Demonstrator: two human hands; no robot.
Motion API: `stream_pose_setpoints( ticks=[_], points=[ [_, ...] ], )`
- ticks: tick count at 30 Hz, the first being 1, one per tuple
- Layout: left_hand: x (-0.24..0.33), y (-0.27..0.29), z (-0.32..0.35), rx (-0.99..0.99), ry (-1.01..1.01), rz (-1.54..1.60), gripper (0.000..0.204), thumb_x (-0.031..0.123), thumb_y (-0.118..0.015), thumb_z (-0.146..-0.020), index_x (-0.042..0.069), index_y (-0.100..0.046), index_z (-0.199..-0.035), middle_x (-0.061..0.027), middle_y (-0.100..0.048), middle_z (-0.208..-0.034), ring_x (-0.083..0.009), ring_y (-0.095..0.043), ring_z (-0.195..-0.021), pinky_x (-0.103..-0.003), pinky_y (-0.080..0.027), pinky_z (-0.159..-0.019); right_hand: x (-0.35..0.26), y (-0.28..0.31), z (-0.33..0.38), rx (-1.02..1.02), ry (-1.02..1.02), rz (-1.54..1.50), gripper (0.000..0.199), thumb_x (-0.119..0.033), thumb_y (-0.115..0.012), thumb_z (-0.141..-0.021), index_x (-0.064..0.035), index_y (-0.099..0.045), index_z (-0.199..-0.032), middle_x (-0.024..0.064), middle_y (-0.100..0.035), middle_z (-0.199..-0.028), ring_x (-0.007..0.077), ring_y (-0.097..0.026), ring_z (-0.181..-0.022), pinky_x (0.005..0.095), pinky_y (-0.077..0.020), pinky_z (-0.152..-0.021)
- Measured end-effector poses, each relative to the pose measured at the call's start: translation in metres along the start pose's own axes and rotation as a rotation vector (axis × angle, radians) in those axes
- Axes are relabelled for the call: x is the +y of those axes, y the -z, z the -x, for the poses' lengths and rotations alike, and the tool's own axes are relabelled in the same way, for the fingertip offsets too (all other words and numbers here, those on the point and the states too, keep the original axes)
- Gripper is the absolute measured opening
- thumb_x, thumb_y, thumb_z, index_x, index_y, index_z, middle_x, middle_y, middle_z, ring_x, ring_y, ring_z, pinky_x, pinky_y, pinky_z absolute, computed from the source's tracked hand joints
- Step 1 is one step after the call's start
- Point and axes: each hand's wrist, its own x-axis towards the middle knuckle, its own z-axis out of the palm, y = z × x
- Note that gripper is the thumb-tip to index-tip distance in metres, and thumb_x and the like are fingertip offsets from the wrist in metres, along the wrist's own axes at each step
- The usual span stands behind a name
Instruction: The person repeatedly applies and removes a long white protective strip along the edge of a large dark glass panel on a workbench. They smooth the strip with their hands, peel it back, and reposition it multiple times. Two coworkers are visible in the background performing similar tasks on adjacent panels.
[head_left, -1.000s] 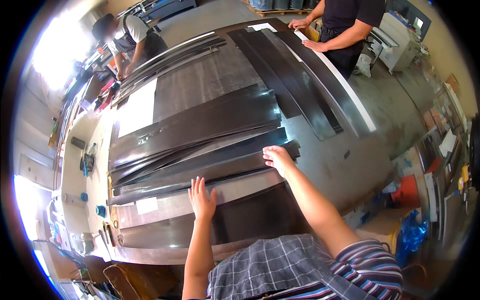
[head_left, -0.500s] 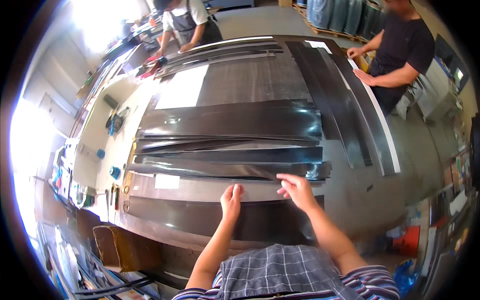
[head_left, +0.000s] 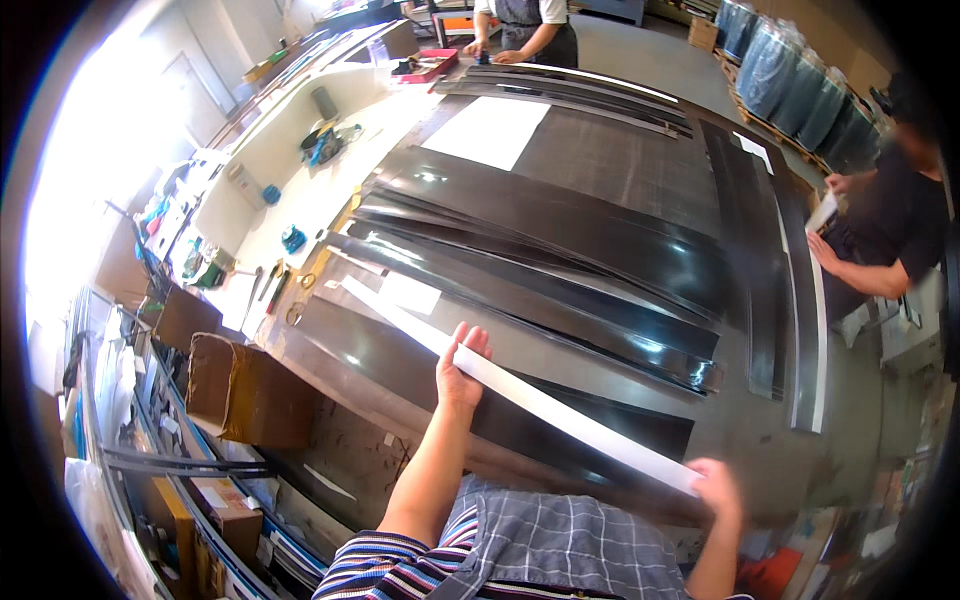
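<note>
The right hand [head_left: 717, 487], at four o'clock from the left hand [head_left: 463, 372], has its fingers closed on the near end of a long white strip [head_left: 560, 413]. The strip crosses the left hand between thumb and extended fingers; whether they pinch it, I cannot tell. Its far end points to ten o'clock, over the surface [head_left: 745, 435] and a dark sheet [head_left: 385, 360].

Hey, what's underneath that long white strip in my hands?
Beneath the white strip, a dark sheet and a lighter grey surface show along its edges. Whatever lies directly behind it is covered and can't be seen.
</note>
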Motion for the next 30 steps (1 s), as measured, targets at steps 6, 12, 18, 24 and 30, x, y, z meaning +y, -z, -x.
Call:
stream_pose_setpoints(
  ticks=[6,12,18,24,30],
  points=[
    [0.057,0.017,-0.016,-0.044,-0.038,-0.123,0.039,0.025,-0.052,-0.092,0.002,-0.055,-0.123,-0.0138,-0.063,-0.112,-0.0262,-0.059,-0.107,-0.038,-0.045,-0.094,0.026,0.021,-0.004,0.516,-0.443,0.77,0.034,-0.012,-0.061,-0.074,-0.0094,-0.067,-0.107,0.0148,-0.066,-0.108,0.0328,-0.06,-0.106,0.0382,-0.0446,-0.091],
    [0.092,-0.006,0.005,-0.158,0.054,-0.593,0.039,0.023,-0.05,-0.095,0.002,-0.052,-0.128,-0.0098,-0.061,-0.117,-0.0193,-0.057,-0.105,-0.036,-0.047,-0.091,-0.151,-0.13,-0.081,0.137,0.414,0.217,0.04,-0.021,-0.07,-0.078,-0.0019,-0.063,-0.112,0.0142,-0.066,-0.106,0.0234,-0.063,-0.096,0.0333,-0.0497,-0.08],
    [0.159,0.041,-0.001,-0.093,0.029,-0.338,0.039,0.022,-0.053,-0.093,0.005,-0.052,-0.128,-0.0042,-0.06,-0.107,-0.0148,-0.057,-0.094,-0.031,-0.049,-0.079,-0.238,-0.259,-0.131,-0.502,0.288,0.095,0.027,-0.022,-0.067,-0.082,0.0015,-0.065,-0.095,0.0089,-0.068,-0.086,0.0148,-0.064,-0.083,0.03,-0.0492,-0.075],
    [0.21,0.107,-0.011,0.291,-0.679,-2.011,0.045,0.028,-0.068,-0.078,0.009,-0.058,-0.117,-0.0131,-0.053,-0.126,-0.0332,-0.043,-0.124,-0.049,-0.031,-0.104,-0.237,-0.301,-0.16,-0.53,0.121,0.126,0.015,-0.011,-0.063,-0.083,0.0041,-0.063,-0.085,0.0121,-0.067,-0.072,0.0171,-0.065,-0.06,0.0298,-0.0525,-0.058],
    [0.208,0.129,-0.017,0.158,-0.584,-2.176,0.053,0.033,-0.067,-0.079,0.009,-0.053,-0.124,-0.0156,-0.042,-0.139,-0.0321,-0.031,-0.135,-0.058,-0.021,-0.109,-0.235,-0.296,-0.18,-0.455,0.108,0.144,0.012,-0.002,-0.064,-0.081,0.0041,-0.058,-0.09,0.0133,-0.066,-0.075,0.0177,-0.064,-0.06,0.0289,-0.0522,-0.056]
  ],
)
